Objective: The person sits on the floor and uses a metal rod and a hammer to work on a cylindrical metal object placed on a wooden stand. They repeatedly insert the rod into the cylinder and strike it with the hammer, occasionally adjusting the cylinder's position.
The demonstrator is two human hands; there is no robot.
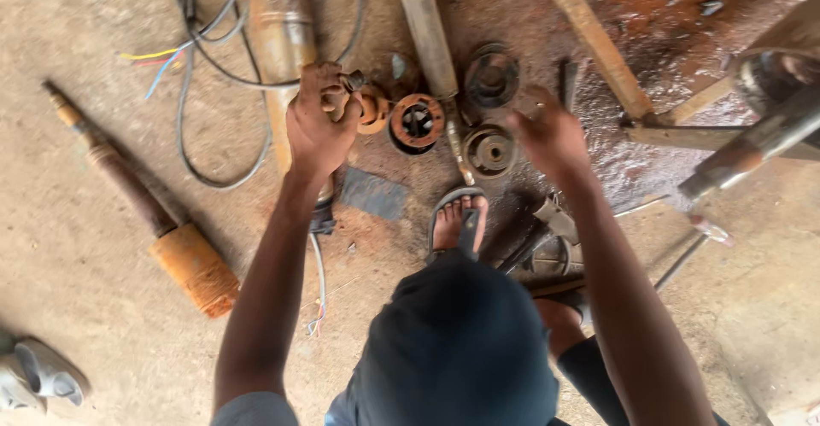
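Rust-orange rings (416, 120), dark grey sandal (457, 221)

Take the orange impeller ring (417, 121) as your reference. To its left, your left hand (318, 119) closes on a small rusty part (369, 106), and the long rusty pump casing (282, 42) and looped cables (192, 93) block passage there. Above it, a grey pipe (424, 25) bars the way. To its right, two dark discs (491, 76) (490, 149) lie close together, with your right hand (551, 136) hovering just beyond. Below it, a grey flat plate (373, 192) and your sandalled foot (457, 221) narrow the approach. Far left of the ring, bare concrete floor (94, 50) offers room beyond the rusty shaft (137, 195).
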